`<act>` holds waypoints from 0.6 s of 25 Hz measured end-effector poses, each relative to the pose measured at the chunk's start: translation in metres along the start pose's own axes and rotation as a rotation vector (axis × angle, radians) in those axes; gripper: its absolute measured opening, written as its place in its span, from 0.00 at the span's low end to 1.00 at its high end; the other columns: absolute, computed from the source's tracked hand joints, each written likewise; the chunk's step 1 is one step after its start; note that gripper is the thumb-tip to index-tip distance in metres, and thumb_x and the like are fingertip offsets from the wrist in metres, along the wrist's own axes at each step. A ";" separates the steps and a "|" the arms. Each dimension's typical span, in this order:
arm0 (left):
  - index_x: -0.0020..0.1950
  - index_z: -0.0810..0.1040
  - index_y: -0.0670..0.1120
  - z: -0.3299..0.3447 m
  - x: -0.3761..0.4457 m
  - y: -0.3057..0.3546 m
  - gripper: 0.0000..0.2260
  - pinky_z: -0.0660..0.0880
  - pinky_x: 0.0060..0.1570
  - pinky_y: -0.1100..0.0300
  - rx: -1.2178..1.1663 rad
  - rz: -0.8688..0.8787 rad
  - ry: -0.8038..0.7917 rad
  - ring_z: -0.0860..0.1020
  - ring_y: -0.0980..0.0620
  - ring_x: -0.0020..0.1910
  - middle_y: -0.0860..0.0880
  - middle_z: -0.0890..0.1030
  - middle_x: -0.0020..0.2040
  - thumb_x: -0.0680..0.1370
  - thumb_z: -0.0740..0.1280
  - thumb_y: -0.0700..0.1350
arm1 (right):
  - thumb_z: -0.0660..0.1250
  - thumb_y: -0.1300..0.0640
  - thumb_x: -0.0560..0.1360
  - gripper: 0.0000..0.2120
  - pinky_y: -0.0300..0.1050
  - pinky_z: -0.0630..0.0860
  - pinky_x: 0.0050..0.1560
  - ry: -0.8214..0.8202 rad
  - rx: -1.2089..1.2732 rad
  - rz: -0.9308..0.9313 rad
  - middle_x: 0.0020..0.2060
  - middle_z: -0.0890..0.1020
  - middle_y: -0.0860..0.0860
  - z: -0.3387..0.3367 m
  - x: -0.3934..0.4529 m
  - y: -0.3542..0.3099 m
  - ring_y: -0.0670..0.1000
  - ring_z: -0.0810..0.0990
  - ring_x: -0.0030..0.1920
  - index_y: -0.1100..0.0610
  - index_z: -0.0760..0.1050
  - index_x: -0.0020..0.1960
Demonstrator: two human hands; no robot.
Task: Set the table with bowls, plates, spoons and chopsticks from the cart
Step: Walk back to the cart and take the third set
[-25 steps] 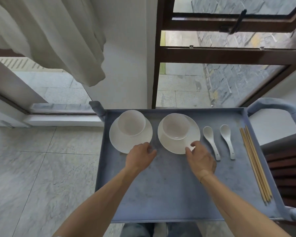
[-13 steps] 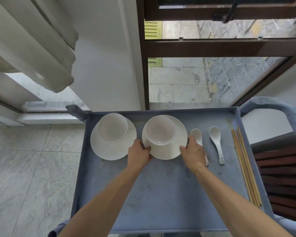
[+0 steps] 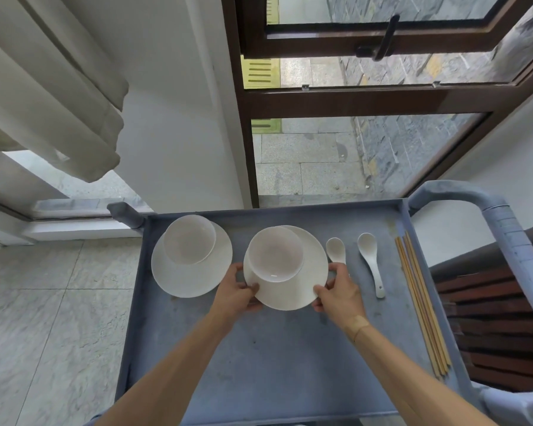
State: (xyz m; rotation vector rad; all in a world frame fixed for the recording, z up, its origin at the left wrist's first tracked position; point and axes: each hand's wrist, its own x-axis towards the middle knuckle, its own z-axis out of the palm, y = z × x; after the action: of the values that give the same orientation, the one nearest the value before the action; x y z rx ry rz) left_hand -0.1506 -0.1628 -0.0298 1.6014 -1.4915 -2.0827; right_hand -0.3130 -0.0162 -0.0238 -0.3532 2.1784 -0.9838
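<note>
Lifting the right-hand plate off the cart

Left hand (image 3: 236,292) and right hand (image 3: 339,292) pinch opposite rims of the plate (image 3: 313,265) carrying a bowl (image 3: 274,253), left of the spoons (image 3: 336,250).

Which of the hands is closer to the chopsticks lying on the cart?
Right. The right hand grips the plate's right edge, nearer the chopsticks; the left hand grips its left edge.

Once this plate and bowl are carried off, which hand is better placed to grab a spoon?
Probably the right hand: it grips the plate edge nearest the two spoons, one just beyond its fingers. The left hand is across the plate.
</note>
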 end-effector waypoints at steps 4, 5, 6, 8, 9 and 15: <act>0.60 0.70 0.50 0.004 -0.015 -0.009 0.17 0.83 0.35 0.53 -0.045 0.014 -0.002 0.86 0.45 0.39 0.40 0.84 0.45 0.78 0.68 0.32 | 0.66 0.63 0.70 0.19 0.54 0.83 0.38 -0.031 -0.003 -0.029 0.28 0.82 0.45 -0.008 -0.017 0.013 0.50 0.82 0.28 0.49 0.66 0.56; 0.59 0.71 0.50 0.004 -0.018 -0.013 0.17 0.83 0.35 0.53 -0.063 0.012 0.015 0.86 0.45 0.38 0.39 0.84 0.44 0.77 0.68 0.32 | 0.67 0.61 0.70 0.19 0.54 0.83 0.39 -0.032 -0.018 -0.034 0.29 0.82 0.47 -0.009 -0.019 0.016 0.49 0.82 0.30 0.48 0.66 0.56; 0.58 0.72 0.51 0.005 -0.019 -0.016 0.17 0.83 0.35 0.53 -0.081 0.011 0.028 0.86 0.45 0.37 0.40 0.84 0.43 0.77 0.68 0.32 | 0.68 0.60 0.69 0.19 0.53 0.82 0.40 -0.034 -0.030 -0.035 0.30 0.82 0.49 -0.011 -0.022 0.020 0.49 0.83 0.32 0.47 0.66 0.56; 0.57 0.73 0.52 0.005 -0.023 -0.021 0.17 0.82 0.35 0.53 -0.106 0.015 0.043 0.85 0.45 0.36 0.43 0.86 0.39 0.77 0.68 0.33 | 0.69 0.56 0.71 0.16 0.50 0.81 0.42 -0.032 -0.050 -0.066 0.33 0.81 0.49 -0.015 -0.024 0.025 0.50 0.83 0.36 0.46 0.68 0.55; 0.57 0.74 0.53 0.005 -0.025 -0.023 0.17 0.83 0.35 0.52 -0.114 0.017 0.050 0.86 0.45 0.36 0.45 0.86 0.38 0.77 0.68 0.33 | 0.68 0.52 0.73 0.12 0.48 0.80 0.42 -0.012 -0.068 -0.100 0.35 0.80 0.48 -0.019 -0.023 0.026 0.50 0.82 0.38 0.46 0.70 0.55; 0.57 0.74 0.52 0.005 -0.029 -0.024 0.17 0.83 0.35 0.51 -0.120 0.035 0.084 0.86 0.45 0.37 0.50 0.86 0.38 0.77 0.68 0.33 | 0.68 0.50 0.77 0.16 0.48 0.74 0.46 0.260 -0.483 -0.197 0.53 0.77 0.52 -0.044 0.013 0.022 0.55 0.77 0.52 0.56 0.74 0.61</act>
State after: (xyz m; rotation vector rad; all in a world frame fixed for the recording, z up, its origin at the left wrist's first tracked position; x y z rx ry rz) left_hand -0.1315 -0.1300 -0.0278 1.5867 -1.3311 -2.0185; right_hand -0.3527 0.0160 -0.0260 -0.7087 2.6543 -0.6164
